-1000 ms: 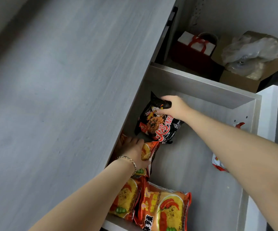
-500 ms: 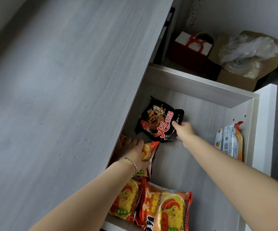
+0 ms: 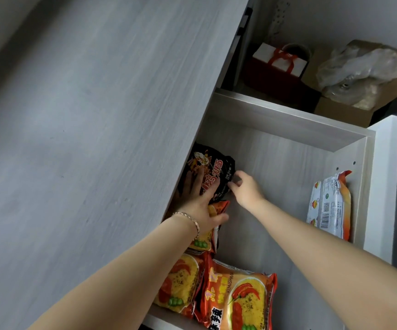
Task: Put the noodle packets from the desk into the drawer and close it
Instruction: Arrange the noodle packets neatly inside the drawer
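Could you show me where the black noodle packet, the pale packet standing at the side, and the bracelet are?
black noodle packet (image 3: 219, 167), head view, on its printed front, upper right part.
pale packet (image 3: 329, 206), head view, on the middle of its back panel, which leans on the drawer wall.
bracelet (image 3: 189, 217), head view, on the chain across the left wrist.

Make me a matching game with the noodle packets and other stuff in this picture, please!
Things:
1. black packet
2. white packet
3. red gift bag
4. bracelet

Places:
A. on the left wrist
B. leaning on the drawer's right wall
C. on the floor behind the drawer
D. under the left hand, touched by the right hand

Pairs: 1-D, 2-B, 3-C, 4-A
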Motion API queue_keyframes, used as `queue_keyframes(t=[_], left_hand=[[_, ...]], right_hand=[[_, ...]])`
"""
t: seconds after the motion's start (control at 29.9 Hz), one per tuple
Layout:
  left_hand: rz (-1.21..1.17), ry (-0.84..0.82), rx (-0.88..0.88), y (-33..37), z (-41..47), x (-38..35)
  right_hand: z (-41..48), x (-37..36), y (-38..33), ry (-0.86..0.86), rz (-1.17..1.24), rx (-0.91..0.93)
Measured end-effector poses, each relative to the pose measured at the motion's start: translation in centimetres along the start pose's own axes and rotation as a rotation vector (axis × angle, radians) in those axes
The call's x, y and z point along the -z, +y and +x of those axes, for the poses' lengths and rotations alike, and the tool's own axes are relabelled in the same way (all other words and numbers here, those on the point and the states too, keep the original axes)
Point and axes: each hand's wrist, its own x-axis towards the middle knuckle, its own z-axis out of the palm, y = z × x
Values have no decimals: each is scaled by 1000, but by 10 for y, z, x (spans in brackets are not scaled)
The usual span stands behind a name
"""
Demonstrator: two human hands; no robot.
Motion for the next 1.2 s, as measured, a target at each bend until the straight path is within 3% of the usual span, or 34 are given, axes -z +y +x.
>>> queue_keyframes(t=[0.17,0.23,0.4,0.47,0.53,0.6,0.74,0.87,0.94,1.04,1.14,1.2], left_hand=[[84,-46,55,-5,12,4],[172,-59,69,-7,13,3],[213,-94,113,5,11,12],[153,-120,153,16,6,16],[116,-78,170,28,-3,19],[163,42,107,38,-14,17],[188,211,-43,45,-33,7],[112,239,-36,46,-48,3],[44,220,-21,45,-53,2],[-145,208,6,45,-56,4],[-507,162,112,50,-54,10],[-900,58,240,57,-51,15]], right_hand=[[-9,16,7,-159,-162,61],[-19,25,11,-106,-229,97],[-60,73,21,528,-452,304],[-72,99,29,628,-584,186],[-75,119,40,549,-694,-64],[-72,126,53,483,-819,-195],[-63,117,67,542,-906,-165],[-64,108,74,595,-953,-116],[-71,105,75,593,-930,-39],[-76,107,66,465,-603,-86],[-73,110,61,408,-184,-270],[-86,102,53,371,-196,-127]])
